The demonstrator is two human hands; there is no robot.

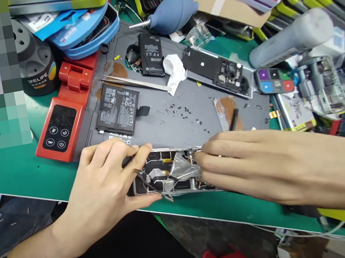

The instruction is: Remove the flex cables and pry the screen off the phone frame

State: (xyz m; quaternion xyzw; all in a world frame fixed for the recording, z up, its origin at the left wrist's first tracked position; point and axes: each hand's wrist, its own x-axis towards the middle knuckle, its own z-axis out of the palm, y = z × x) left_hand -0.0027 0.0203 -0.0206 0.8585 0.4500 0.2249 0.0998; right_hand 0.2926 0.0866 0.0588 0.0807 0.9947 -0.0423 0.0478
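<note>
An opened phone lies near the bench's front edge, its inner frame facing up. Clear crumpled film sticks up from its middle. My left hand grips the phone's left end, thumb on the near edge and fingers on the far edge. Over the right end bends my right hand, fingers drawn together and pressed down there; their tips and whatever is under them are hidden. Beyond the phone, on the grey mat, rests a black battery with a dark pull tab. Tweezers lie just behind it.
A red device with touch buttons stands at left. Farther back are a second battery, white tissue, a blue air blower and a phone back cover. Tiny screws dot the mat. A bottle leans right.
</note>
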